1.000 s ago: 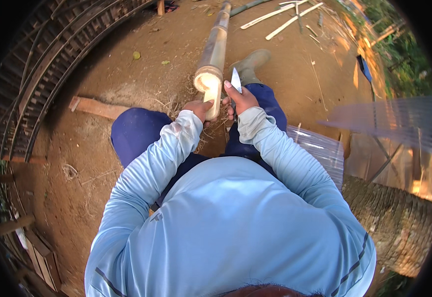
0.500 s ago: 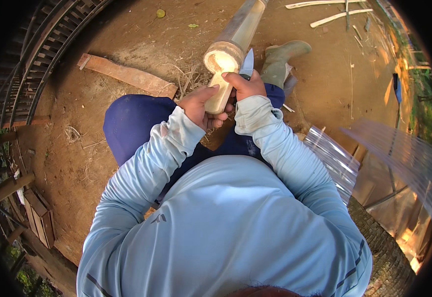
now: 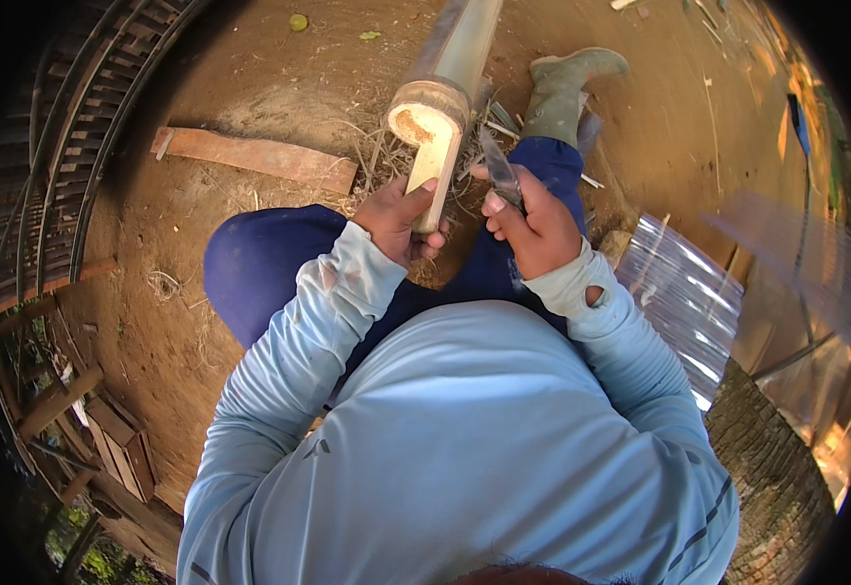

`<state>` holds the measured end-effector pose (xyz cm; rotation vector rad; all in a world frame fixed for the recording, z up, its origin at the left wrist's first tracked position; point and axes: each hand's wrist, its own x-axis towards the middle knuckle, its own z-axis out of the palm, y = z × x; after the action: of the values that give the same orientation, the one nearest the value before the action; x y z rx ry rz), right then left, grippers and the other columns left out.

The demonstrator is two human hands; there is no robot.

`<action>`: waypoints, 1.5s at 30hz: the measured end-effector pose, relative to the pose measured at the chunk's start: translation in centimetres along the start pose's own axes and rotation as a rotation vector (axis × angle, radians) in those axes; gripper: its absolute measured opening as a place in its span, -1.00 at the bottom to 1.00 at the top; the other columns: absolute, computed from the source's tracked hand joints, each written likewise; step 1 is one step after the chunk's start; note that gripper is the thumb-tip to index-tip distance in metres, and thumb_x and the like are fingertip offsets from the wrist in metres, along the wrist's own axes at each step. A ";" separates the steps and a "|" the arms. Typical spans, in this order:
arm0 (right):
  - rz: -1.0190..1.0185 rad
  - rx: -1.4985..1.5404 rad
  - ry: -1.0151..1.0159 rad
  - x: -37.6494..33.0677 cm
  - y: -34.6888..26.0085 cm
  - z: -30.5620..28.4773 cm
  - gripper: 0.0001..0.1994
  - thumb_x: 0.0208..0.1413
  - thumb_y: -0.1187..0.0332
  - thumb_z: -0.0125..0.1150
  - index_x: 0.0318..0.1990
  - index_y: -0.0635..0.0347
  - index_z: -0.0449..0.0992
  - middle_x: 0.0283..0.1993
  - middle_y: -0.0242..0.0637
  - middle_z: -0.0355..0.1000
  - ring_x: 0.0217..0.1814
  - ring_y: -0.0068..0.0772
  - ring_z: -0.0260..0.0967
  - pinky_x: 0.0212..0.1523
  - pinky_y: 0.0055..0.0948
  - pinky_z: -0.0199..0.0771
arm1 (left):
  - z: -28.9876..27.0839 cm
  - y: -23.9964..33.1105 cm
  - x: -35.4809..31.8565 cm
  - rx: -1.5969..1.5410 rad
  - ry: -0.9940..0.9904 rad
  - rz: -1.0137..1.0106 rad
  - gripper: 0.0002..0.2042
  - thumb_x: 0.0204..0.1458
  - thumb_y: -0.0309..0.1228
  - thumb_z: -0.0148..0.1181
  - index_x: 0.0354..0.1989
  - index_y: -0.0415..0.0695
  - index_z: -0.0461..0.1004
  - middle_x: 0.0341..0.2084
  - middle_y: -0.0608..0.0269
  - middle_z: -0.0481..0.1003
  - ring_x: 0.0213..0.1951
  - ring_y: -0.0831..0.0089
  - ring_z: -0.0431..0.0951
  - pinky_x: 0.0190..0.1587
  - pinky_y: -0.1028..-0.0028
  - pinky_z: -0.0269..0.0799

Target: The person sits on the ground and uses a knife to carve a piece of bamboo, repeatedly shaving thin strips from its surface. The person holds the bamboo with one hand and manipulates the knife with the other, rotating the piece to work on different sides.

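A long, round, grey-tan bamboo pole [image 3: 457,54] stretches straight out in front of the seated person, its long axis angling slightly right as it goes away. Its hollow, cream-cut near end faces back, with a narrow cream-coloured tongue [image 3: 429,166] pointing at the person's lap. To the pole's right, nearer the body, I see a clear corrugated sheet [image 3: 684,297]; to its left lies a flat reddish-brown wooden plank [image 3: 250,156], and just right of it stands a muddy olive-green boot [image 3: 557,97]. The bare left hand [image 3: 386,216] closes round the tongue, thumb on top; the rest of the pole extends beyond it. The bare right hand [image 3: 542,229], curled round a grey-bladed knife [image 3: 501,168], sits right of the pole, apart from it, the blade tipped away.
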<state>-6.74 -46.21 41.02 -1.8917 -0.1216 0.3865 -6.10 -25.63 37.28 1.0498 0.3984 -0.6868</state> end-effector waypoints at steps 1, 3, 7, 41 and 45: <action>0.025 -0.040 -0.019 -0.5 -0.1 -0.3 -0.70 0.23 0.40 0.11 0.11 0.17 0.44 -0.30 -0.16 0.53 -0.36 -0.25 0.52 -0.29 -0.33 0.48 | 0.3 -0.2 0.2 0.011 -0.009 -0.016 -0.73 0.29 -0.16 0.06 -0.06 -0.11 0.38 -0.52 0.31 0.43 -0.63 0.60 0.39 -0.56 0.58 0.34; -0.194 -0.198 0.103 -0.8 2.1 -0.1 -0.71 0.20 0.39 0.14 0.08 0.17 0.46 -0.28 -0.10 0.53 -0.33 -0.09 0.52 -0.29 -0.26 0.48 | 0.5 -0.7 0.5 0.027 -0.044 -0.011 -0.72 0.28 -0.16 0.07 -0.06 -0.11 0.39 -0.50 0.30 0.45 -0.61 0.58 0.42 -0.55 0.58 0.37; -0.196 -0.351 0.164 -1.2 3.7 -0.6 -0.76 0.15 0.40 0.17 -0.02 0.19 0.49 -0.25 -0.02 0.51 -0.28 0.09 0.49 -0.28 -0.20 0.48 | 1.3 -1.2 1.0 0.078 -0.078 -0.025 -0.71 0.28 -0.15 0.08 -0.04 -0.12 0.39 -0.47 0.27 0.47 -0.58 0.56 0.47 -0.53 0.58 0.41; -0.068 -0.666 0.105 -0.4 5.9 0.9 -0.76 -0.08 0.54 0.15 -0.18 0.20 0.48 -0.34 -0.01 0.52 -0.30 0.14 0.50 -0.32 -0.06 0.47 | 2.8 -3.1 1.5 0.138 0.077 -0.010 -0.64 0.24 -0.20 0.12 0.02 -0.23 0.31 -0.48 0.20 0.48 -0.60 0.48 0.52 -0.61 0.53 0.42; -0.091 -0.682 0.159 -0.1 5.8 1.1 -0.80 -0.06 0.52 0.15 -0.22 0.19 0.48 -0.36 -0.03 0.52 -0.31 0.12 0.50 -0.32 -0.06 0.48 | 2.5 -3.5 1.6 0.104 0.059 -0.005 -0.67 0.26 -0.24 0.10 0.05 -0.19 0.30 -0.48 0.21 0.48 -0.60 0.50 0.50 -0.60 0.54 0.43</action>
<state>-7.81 -47.32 35.28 -2.5681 -0.2559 0.1319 -7.40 -29.49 35.13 1.1704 0.4202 -0.6883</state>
